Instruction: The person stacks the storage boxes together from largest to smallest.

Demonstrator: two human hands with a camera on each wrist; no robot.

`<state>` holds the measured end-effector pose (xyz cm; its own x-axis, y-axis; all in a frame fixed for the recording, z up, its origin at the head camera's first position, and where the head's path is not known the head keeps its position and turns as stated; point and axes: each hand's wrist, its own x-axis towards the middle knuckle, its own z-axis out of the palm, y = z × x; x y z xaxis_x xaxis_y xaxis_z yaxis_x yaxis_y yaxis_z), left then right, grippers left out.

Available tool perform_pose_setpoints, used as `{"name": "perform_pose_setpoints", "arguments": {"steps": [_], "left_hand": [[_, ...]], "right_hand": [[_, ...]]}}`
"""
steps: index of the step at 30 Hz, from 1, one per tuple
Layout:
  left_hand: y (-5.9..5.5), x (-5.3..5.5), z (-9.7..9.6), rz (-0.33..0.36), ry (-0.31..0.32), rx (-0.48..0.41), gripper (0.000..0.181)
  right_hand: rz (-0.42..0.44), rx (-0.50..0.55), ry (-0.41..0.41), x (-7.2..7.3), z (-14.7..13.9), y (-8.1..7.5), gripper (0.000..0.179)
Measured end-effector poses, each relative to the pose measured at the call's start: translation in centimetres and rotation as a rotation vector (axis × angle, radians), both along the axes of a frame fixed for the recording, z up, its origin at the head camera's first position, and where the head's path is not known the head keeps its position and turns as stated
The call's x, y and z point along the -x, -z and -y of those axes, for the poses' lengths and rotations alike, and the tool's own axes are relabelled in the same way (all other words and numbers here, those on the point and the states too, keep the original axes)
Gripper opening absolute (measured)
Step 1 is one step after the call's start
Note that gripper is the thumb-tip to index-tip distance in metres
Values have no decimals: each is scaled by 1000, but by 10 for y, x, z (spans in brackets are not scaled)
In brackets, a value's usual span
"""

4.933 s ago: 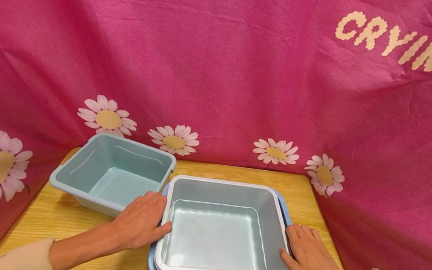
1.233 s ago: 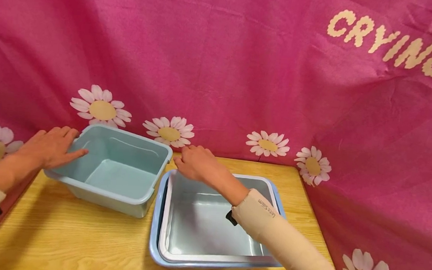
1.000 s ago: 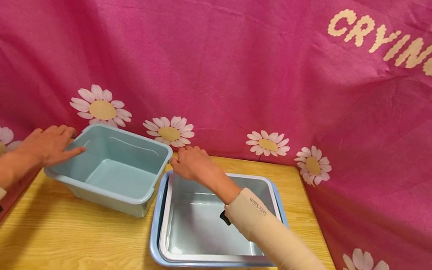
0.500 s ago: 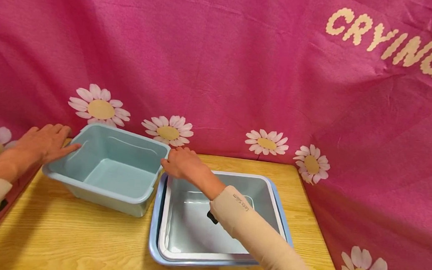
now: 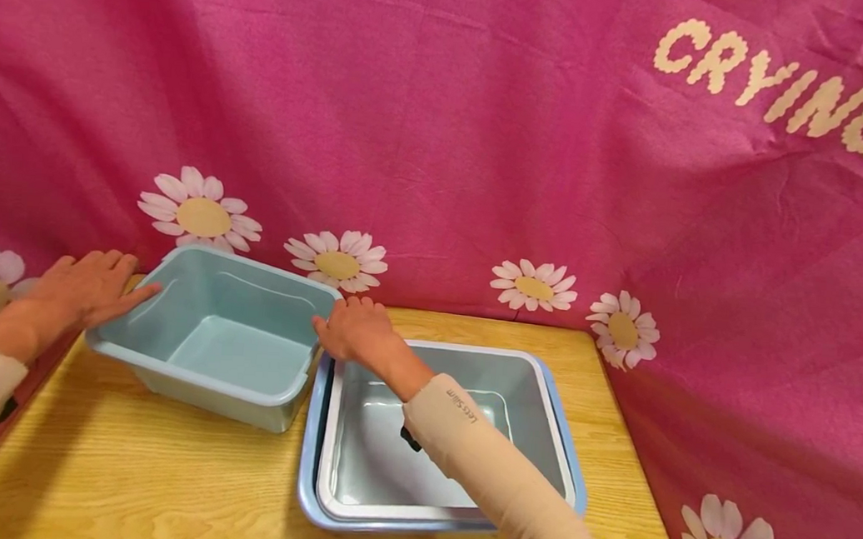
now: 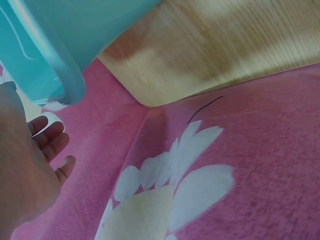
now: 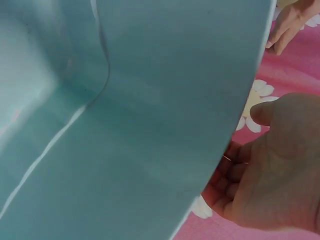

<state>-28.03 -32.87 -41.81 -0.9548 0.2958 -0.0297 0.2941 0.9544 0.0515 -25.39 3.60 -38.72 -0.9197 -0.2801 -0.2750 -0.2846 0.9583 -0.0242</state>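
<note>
A light blue-green plastic basin stands upright on the wooden table, at the left in the head view. Beside its left end is my left hand, fingers spread and thumb reaching toward the rim. The left wrist view shows the left hand loose, its fingers just off the basin's rim. My right hand is at the basin's right end. In the right wrist view the right hand has its fingers bent against the basin's edge, while its thumb stands apart; full contact is unclear.
Under my right forearm, a grey basin with a pale rim sits nested in a blue basin. Behind the table hangs a pink cloth with daisies, which also closes off both sides.
Both hands have left the nested basins, which they held earlier, and come to the ends of the blue-green basin. Lately the right hand has shifted left to its right end.
</note>
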Motion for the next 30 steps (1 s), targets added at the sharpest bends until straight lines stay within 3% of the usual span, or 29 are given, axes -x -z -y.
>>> {"name": "perform_pose_setpoints", "arguments": {"steps": [5, 13, 30], "left_hand": [[6, -3, 3, 15, -5, 1, 59], [12, -3, 2, 45, -14, -4, 61], [25, -10, 5, 55, -7, -6, 63]], "right_hand": [[26, -19, 9, 1, 6, 7, 63], [15, -52, -47, 5, 10, 17, 56], [12, -56, -79, 11, 13, 20, 46]]}}
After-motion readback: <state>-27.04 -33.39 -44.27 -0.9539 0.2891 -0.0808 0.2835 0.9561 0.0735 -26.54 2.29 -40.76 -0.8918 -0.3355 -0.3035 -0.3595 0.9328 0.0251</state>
